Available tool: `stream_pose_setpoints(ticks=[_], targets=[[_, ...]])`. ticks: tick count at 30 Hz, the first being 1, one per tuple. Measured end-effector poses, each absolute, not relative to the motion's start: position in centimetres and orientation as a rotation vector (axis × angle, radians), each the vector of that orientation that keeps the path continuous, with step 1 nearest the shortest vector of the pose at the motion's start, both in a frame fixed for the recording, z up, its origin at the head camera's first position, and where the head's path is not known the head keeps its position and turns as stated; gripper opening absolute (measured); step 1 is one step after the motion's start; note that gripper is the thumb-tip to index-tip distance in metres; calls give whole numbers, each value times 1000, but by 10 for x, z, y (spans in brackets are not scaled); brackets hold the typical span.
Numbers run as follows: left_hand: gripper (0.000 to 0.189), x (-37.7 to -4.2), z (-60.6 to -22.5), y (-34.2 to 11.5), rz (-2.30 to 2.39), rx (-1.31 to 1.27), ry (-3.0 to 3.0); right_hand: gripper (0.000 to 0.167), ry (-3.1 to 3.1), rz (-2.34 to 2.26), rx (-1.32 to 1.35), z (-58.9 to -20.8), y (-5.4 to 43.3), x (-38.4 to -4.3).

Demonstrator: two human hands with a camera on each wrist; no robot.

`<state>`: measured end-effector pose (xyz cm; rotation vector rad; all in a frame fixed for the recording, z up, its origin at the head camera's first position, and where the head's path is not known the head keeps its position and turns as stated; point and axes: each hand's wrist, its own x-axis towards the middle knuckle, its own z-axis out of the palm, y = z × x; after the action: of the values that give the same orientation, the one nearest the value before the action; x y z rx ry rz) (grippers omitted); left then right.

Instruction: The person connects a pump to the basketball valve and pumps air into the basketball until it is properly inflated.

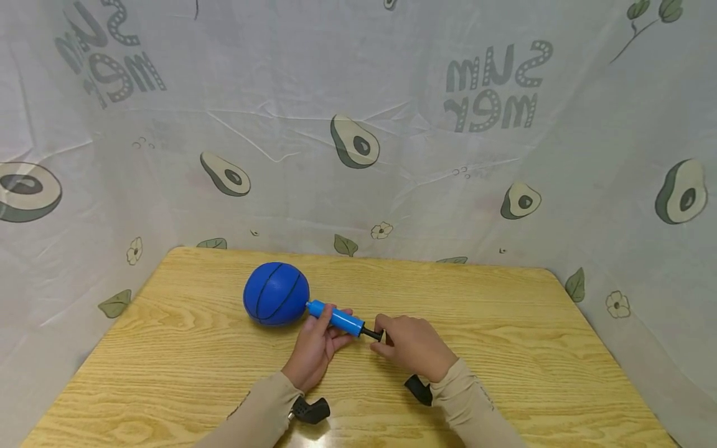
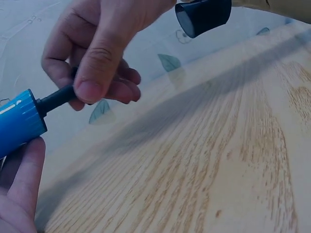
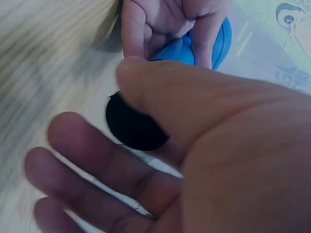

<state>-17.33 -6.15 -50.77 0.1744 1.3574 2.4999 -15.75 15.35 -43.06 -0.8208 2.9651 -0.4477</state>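
Note:
A blue ball with dark seam lines (image 1: 276, 294) sits toward the left of the table. My left hand (image 1: 311, 350) holds the barrel of a blue ball pump (image 1: 346, 322), thumb on top and fingers beneath. The pump's tip meets the ball's right side; whether a needle is inside it, I cannot tell. From the barrel's other end a short black rod (image 2: 57, 99) sticks out. My right hand (image 1: 416, 343) pinches the black handle (image 3: 133, 125) at its end between thumb and index finger. The other fingers of that hand stand loosely apart in the right wrist view.
Both hands work above a wood-grain table (image 1: 185, 348). Behind it hangs a pale curtain (image 1: 291, 143) printed with avocados, leaves and lettering. A black wrist device (image 1: 310, 410) sits at the left sleeve, another (image 1: 418, 390) at the right.

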Motion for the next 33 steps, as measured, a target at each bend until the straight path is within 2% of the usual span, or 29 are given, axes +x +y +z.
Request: stream_pose_setpoints(ticks=[15,28,33], targets=[[65,-179,-505,-66,2604,93,1348,13,2913,-479,-594,-418,177,-157],[68,-175,-506,-62,2483,195,1300,22,2976,-463,-928,-424,163,-165],[68,-173,-506,-60,2399,245,1315,23,2968,-475,-974,-432,155,-165]])
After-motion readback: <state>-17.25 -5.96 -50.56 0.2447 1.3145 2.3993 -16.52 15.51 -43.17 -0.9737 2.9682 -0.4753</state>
